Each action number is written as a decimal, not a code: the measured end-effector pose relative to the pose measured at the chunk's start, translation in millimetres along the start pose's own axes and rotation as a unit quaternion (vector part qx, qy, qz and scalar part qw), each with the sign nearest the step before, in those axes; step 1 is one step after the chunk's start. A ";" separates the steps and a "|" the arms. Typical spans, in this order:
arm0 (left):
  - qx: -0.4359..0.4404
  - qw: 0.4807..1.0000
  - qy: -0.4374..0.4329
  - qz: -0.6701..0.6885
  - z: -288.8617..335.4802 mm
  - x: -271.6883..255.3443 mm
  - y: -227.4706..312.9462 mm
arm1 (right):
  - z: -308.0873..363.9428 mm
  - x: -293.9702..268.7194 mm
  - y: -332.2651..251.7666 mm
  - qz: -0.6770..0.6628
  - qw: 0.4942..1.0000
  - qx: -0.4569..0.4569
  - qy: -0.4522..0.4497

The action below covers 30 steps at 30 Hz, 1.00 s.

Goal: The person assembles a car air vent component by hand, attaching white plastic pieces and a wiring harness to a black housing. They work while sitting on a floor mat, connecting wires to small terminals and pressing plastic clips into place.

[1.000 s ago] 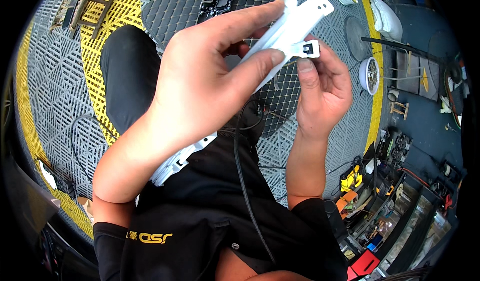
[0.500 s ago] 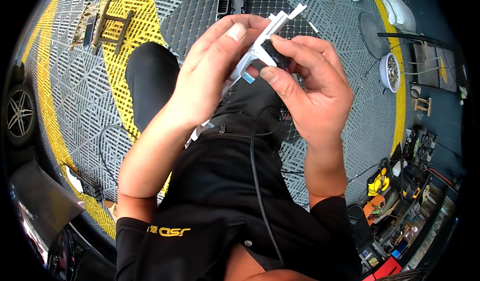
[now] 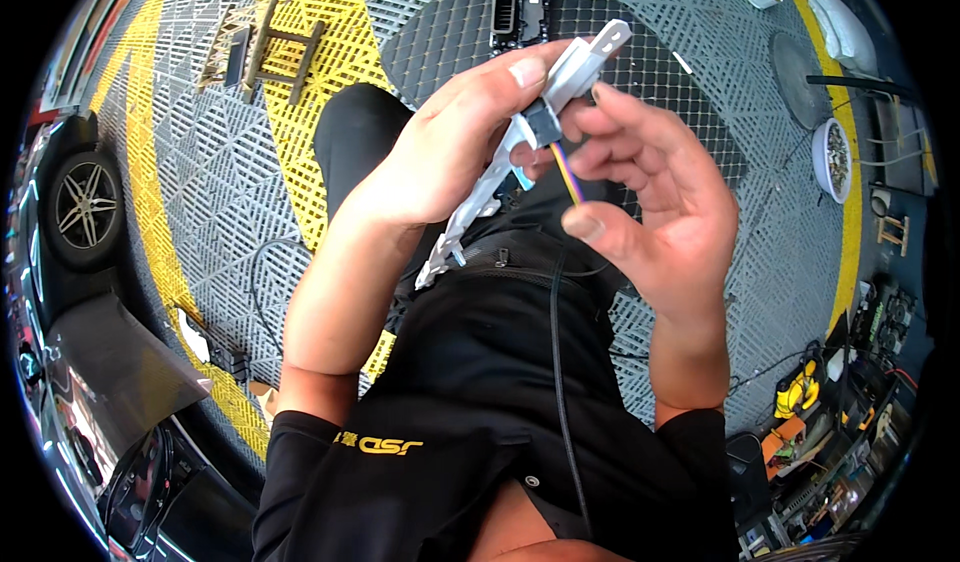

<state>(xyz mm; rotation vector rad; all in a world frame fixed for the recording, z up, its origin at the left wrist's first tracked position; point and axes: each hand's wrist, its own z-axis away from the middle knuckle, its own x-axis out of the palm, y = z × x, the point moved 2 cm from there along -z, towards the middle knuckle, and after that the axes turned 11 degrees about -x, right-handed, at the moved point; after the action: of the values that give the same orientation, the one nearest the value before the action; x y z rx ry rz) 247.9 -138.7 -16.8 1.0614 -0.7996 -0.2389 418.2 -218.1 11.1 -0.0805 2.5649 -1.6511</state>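
Observation:
My left hand [image 3: 450, 147] is closed around a long, pale grey plastic strip [image 3: 484, 190], held slantwise above my lap. The strip's flat upper end, with holes in it, sticks out past my fingers. A small black block [image 3: 543, 122] sits on the strip near my left fingertips, and thin yellow and purple wires [image 3: 566, 174] run down from it. Just right of the block and wires is my right hand [image 3: 675, 197], its thumb and fingers apart. Its fingertips lie close behind the wires; whether they touch is hard to see. The strip's lower end reaches toward my waist.
A black vent panel [image 3: 520, 4] lies on a dark quilted mat [image 3: 440, 42] ahead. Small wooden stools [image 3: 285, 54] stand at the far left, near a car wheel [image 3: 86, 202]. To the right are a white bowl [image 3: 833, 160] of small parts and a yellow tool [image 3: 797, 390].
My right hand has let go of the black block, and its fingers have spread. The strip has turned in my left hand, bringing the coloured wires into view. The whole view has shifted.

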 end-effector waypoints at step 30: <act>-0.005 0.959 -0.196 0.207 13.1 -56.4 12.9 | 6.3 -26.9 -126.5 0.276 0.911 -0.273 -0.142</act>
<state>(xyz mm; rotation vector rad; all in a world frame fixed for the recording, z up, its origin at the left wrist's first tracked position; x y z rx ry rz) 196.8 -111.1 -29.1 0.8203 -1.3552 -0.0936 445.0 -273.7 125.0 0.3139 2.4210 -0.6537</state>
